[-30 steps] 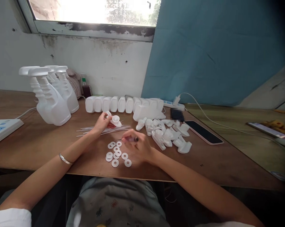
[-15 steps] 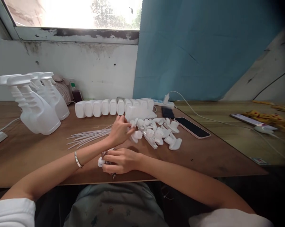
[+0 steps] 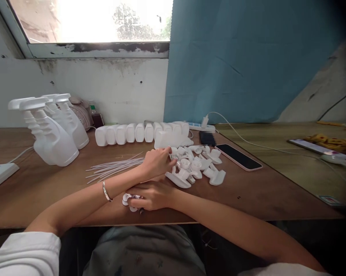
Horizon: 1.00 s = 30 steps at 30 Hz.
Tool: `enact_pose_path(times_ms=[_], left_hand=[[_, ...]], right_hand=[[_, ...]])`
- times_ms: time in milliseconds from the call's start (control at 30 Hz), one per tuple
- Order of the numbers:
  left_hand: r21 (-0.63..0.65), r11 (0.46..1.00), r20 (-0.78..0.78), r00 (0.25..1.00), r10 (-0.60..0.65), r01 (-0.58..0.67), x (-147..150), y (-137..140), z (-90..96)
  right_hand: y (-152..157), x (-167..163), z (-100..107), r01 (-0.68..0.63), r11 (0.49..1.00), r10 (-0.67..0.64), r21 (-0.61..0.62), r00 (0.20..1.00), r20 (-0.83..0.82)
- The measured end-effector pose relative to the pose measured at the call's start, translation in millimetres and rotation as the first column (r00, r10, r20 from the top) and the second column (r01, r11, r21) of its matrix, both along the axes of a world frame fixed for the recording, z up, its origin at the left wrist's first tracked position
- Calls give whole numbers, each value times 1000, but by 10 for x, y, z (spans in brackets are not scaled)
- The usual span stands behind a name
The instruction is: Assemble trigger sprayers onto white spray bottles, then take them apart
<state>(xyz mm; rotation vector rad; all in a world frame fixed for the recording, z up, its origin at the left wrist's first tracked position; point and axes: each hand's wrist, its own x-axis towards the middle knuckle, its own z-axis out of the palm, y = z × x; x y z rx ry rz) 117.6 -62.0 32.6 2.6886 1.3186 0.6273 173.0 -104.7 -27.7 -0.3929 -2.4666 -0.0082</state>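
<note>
My left hand (image 3: 158, 164) reaches to the left edge of a pile of white trigger spray heads (image 3: 195, 165). Its fingers are bent but apart at the heads, and some fingertips are hidden. Close below it, my right hand (image 3: 153, 195) lies palm down with fingers spread over small white washers (image 3: 127, 198). Part of the washers is covered by those fingers. Thin white dip tubes (image 3: 109, 168) lie in a loose bundle left of my left hand.
White bottles (image 3: 120, 134) lie in a row at the back. Several bottles with spray heads (image 3: 53, 142) stand at the left. A phone (image 3: 238, 157) lies right of the pile; a power strip (image 3: 2, 174) sits at far left. The table's front edge (image 3: 178, 223) runs before me.
The view has shifted slightly. My left hand has moved a little right along the pile, and a spray head beside it now lies lower. My right hand stays over the washers, its fingers shifted.
</note>
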Motion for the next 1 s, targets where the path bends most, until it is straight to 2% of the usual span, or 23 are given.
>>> enact_pose_path(times_ms=[67, 100, 133, 167, 200, 233, 267, 333, 367, 433, 500, 533, 600, 733, 800, 933, 1000], left_hand=[[59, 997, 76, 996, 38, -43, -144, -14, 108], [72, 995, 118, 991, 58, -67, -245, -1, 167], [87, 991, 161, 983, 87, -102, -369, 27, 227], [107, 983, 202, 971, 126, -150, -517, 72, 284], [140, 962, 252, 948, 195, -235, -687, 130, 337], [214, 918, 306, 915, 263, -335, -877, 197, 382], [286, 852, 355, 874, 332, -439, -1084, 267, 419], [342, 673, 472, 739, 480, -656, -1519, 389, 461], [325, 574, 536, 647, 542, -751, -1733, 433, 464], [226, 411, 614, 457, 644, -883, -2114, 478, 438], [97, 336, 593, 325, 737, -937, -2404, 483, 380], [48, 314, 561, 286, 777, -948, -2511, 479, 345], [-8, 302, 498, 258, 828, -953, -2656, 475, 278], [-48, 313, 367, 274, 889, -949, -2780, 502, 203], [-43, 313, 280, 289, 915, -949, -2804, 507, 207], [-55, 359, 75, 355, 932, -932, -2776, 425, 281], [-47, 357, 75, 353, 933, -933, -2713, 335, 347]], right_hand=[[9, 10, 13, -107, 993, 109, 50, 993, -37], [16, 13, 16, -143, 989, 144, 22, 986, -84], [26, 15, 18, -134, 987, 119, -84, 979, -166], [37, 17, 20, -123, 964, 64, -234, 968, -243], [51, 18, 20, -118, 910, -13, -396, 950, -311], [68, 19, 21, -127, 831, -97, -542, 926, -366], [86, 19, 22, -155, 741, -178, -654, 893, -413], [124, 16, 28, -237, 588, -298, -774, 826, -479], [140, 14, 33, -269, 542, -341, -796, 796, -501], [162, 10, 46, -279, 497, -413, -822, 757, -507], [167, 7, 58, -261, 488, -475, -833, 722, -504], [166, 7, 62, -266, 481, -500, -836, 700, -510], [160, 8, 67, -303, 448, -542, -841, 657, -525], [156, 4, 62, -330, 390, -615, -860, 602, -510], [163, -3, 51, -308, 384, -639, -871, 593, -491], [185, -16, 21, -285, 370, -662, -884, 587, -466], [200, -15, 2, -247, 371, -669, -895, 598, -442]])
